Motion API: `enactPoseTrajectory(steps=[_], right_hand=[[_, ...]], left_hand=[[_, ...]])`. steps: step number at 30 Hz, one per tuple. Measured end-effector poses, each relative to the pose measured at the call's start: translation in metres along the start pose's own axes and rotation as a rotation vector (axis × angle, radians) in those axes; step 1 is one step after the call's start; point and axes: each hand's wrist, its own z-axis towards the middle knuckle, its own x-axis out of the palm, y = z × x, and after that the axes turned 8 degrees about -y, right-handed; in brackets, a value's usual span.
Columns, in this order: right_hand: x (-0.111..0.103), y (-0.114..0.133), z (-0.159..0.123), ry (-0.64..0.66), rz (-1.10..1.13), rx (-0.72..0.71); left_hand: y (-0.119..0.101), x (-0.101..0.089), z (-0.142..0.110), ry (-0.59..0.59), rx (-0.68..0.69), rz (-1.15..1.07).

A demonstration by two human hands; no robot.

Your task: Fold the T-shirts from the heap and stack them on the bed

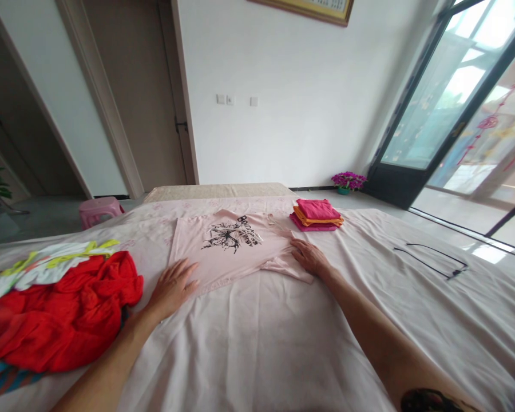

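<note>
A pale pink T-shirt point(193, 252) with a black printed design lies spread flat on the sheet, its hem to the left and its neck to the right. On the lower hem corner rests my left hand point(174, 286), palm down with the fingers stretched out. My right hand point(309, 257) lies on the shirt near the shoulder and sleeve, fingers extended forward and flat. Neither hand grips the cloth. Just beyond my right hand sits a stack of folded pink and orange clothes point(317, 214).
Left of me is a heap of red clothing point(77, 309) with white and yellow pieces. Eyeglasses point(438, 260) lie on the bedsheet point(249, 355) at right. Beyond the bed stand a pink stool point(99, 210), purple flowers point(349, 180) and a glass door point(429, 109).
</note>
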Motion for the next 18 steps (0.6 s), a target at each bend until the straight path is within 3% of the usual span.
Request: enactPoseTrajectory(steps=[18], right_hand=[[0.0052, -0.0053, -0.0011, -0.044, 0.034, -0.029]], left_hand=[[0.0017, 0.0025, 0.0001, 0.019, -0.006, 0.020]])
